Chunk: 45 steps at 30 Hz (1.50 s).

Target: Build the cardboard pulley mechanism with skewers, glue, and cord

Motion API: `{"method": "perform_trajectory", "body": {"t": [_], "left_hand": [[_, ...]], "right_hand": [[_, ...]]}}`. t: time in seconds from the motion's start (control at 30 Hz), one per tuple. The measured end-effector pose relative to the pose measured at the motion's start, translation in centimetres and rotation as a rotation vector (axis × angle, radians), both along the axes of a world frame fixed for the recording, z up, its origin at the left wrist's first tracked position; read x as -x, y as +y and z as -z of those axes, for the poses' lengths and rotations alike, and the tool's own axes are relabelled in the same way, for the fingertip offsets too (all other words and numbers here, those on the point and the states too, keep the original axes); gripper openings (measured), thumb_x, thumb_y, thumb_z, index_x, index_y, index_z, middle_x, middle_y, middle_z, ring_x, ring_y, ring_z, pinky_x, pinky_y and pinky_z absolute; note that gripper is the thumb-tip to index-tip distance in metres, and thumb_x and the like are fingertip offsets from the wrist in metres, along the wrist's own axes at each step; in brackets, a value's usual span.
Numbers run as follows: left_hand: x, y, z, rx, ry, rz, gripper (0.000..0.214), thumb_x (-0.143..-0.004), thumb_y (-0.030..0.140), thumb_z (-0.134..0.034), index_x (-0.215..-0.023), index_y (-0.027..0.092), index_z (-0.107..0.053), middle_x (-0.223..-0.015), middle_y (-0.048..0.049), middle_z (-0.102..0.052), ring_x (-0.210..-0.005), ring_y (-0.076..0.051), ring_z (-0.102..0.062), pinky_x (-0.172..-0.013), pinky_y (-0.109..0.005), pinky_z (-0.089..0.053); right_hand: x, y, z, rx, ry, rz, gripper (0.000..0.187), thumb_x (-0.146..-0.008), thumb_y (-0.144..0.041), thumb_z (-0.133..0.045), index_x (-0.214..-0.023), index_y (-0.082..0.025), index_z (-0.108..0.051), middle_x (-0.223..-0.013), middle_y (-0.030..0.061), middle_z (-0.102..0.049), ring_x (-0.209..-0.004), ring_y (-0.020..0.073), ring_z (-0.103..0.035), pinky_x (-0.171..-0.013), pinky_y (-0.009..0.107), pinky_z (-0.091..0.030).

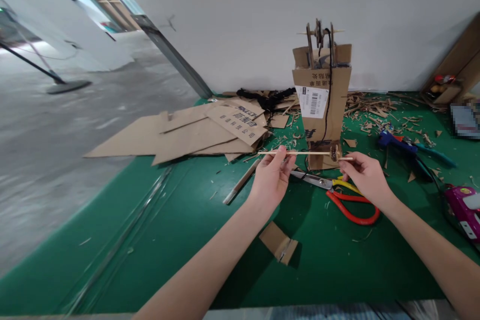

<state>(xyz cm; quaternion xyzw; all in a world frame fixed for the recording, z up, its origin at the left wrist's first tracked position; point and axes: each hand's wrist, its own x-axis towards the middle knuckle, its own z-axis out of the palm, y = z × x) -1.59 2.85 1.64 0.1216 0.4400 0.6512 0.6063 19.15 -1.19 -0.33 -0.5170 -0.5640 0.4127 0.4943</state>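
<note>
Here's my green desk [187, 210], stretching right across in front of me! Cardboard sheets [202, 132] lie piled at the back left, and beside them stands the tall cardboard box [337, 100], flaps up, something grey showing inside its mouth, a spool [319, 34] on a crossbar above. Over at the right edge, another cardboard container [459, 52] holds red and orange bits [444, 80]. Scissors [324, 183] with red and yellow handles lie below my hands. My left hand [270, 175] has the stick [307, 153] pinched, thumb on top; my right hand [363, 172] grips its short far end. It's slim, pale and straight, held nearly level before the tall box's foot, with a little dark-and-tan roll [334, 153] near my right fingertips!
</note>
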Motion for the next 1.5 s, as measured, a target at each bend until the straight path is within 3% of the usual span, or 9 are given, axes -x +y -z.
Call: {"method": "perform_trajectory", "body": {"t": [0.23, 0.5, 0.63, 0.77, 0.93, 1.1, 1.3, 1.5], "left_hand": [[-0.2, -0.1, 0.0, -0.008, 0.01, 0.007, 0.023, -0.084, 0.006, -0.072, -0.065, 0.013, -0.06, -0.066, 0.0022, -0.067, -0.06, -0.005, -0.067, -0.064, -0.014, -0.059], [-0.3, -0.2, 0.0, 0.003, 0.015, 0.019, 0.024, -0.089, 0.003, -0.063, -0.068, 0.013, -0.061, -0.066, 0.0016, -0.067, -0.06, -0.005, -0.067, -0.065, -0.013, -0.059], [0.2, 0.1, 0.2, -0.025, 0.031, 0.029, 0.021, -0.086, 0.007, -0.069, -0.068, 0.013, -0.061, -0.068, 0.0001, -0.069, -0.063, -0.006, -0.068, -0.066, -0.015, -0.06], [0.5, 0.2, 0.4, -0.064, 0.061, 0.057, 0.023, -0.081, 0.009, -0.076, -0.065, 0.013, -0.06, -0.067, 0.0005, -0.069, -0.062, -0.007, -0.069, -0.066, -0.015, -0.059], [0.4, 0.2, 0.8, -0.094, 0.104, 0.122, 0.023, -0.073, 0.012, -0.083, -0.068, 0.013, -0.061, -0.069, -0.0001, -0.07, -0.065, -0.009, -0.07, -0.07, -0.018, -0.06], [0.6, 1.4, 0.8, -0.088, 0.161, 0.229, 0.017, -0.081, 0.015, -0.076, -0.075, 0.013, -0.06, -0.079, -0.0055, -0.072, -0.079, -0.016, -0.075, -0.079, -0.028, -0.062], [1.3, 2.0, 0.7, -0.105, 0.302, 0.289, 0.007, -0.084, 0.011, -0.069, -0.09, 0.013, -0.066, -0.077, -0.0026, -0.066, -0.068, -0.014, -0.07, -0.061, -0.027, -0.063], [1.6, 1.7, 0.9, -0.145, 0.396, 0.276, 0.017, -0.077, 0.014, -0.076, -0.091, 0.013, -0.065, -0.078, -0.0026, -0.066, -0.067, -0.016, -0.07, -0.059, -0.028, -0.062]], "right_hand": [[-0.1, 0.1, 0.1, -0.016, -0.036, 0.001, 0.026, -0.084, -0.046, -0.064, -0.082, -0.02, -0.065, -0.07, 0.0015, -0.067, -0.057, 0.0155, -0.066, -0.06, 0.03, -0.056], [-0.3, 0.1, 0.5, -0.013, -0.075, -0.019, 0.023, -0.087, -0.043, -0.062, -0.084, -0.02, -0.065, -0.071, 0.0013, -0.065, -0.058, 0.0155, -0.065, -0.059, 0.029, -0.055], [-0.5, 0.2, 0.6, -0.049, -0.089, -0.006, 0.022, -0.087, -0.038, -0.063, -0.1, -0.02, -0.065, -0.083, 0.0039, -0.067, -0.068, 0.017, -0.067, -0.065, 0.031, -0.058], [-0.9, 0.3, 0.8, -0.079, -0.007, 0.026, 0.035, -0.087, -0.038, -0.063, -0.117, -0.021, -0.058, -0.1, 0.0074, -0.066, -0.083, 0.0193, -0.067, -0.067, 0.033, -0.061], [-1.3, 0.8, 0.8, -0.044, 0.014, 0.099, 0.025, -0.088, -0.045, -0.062, -0.099, -0.022, -0.064, -0.083, 0.0047, -0.067, -0.069, 0.0194, -0.067, -0.062, 0.035, -0.062], [-2.4, 1.5, 0.9, -0.062, 0.023, 0.208, 0.024, -0.086, -0.046, -0.065, -0.092, -0.023, -0.066, -0.075, 0.0039, -0.068, -0.06, 0.0198, -0.065, -0.059, 0.037, -0.06], [-4.1, 2.9, 1.5, -0.044, 0.076, 0.301, 0.026, -0.082, -0.045, -0.067, -0.091, -0.022, -0.066, -0.079, 0.0054, -0.068, -0.063, 0.0212, -0.066, -0.057, 0.039, -0.061], [-4.7, 5.1, 2.7, -0.006, 0.135, 0.281, 0.027, -0.077, -0.045, -0.07, -0.091, -0.022, -0.066, -0.08, 0.0046, -0.07, -0.069, 0.0218, -0.069, -0.062, 0.04, -0.063]]}}
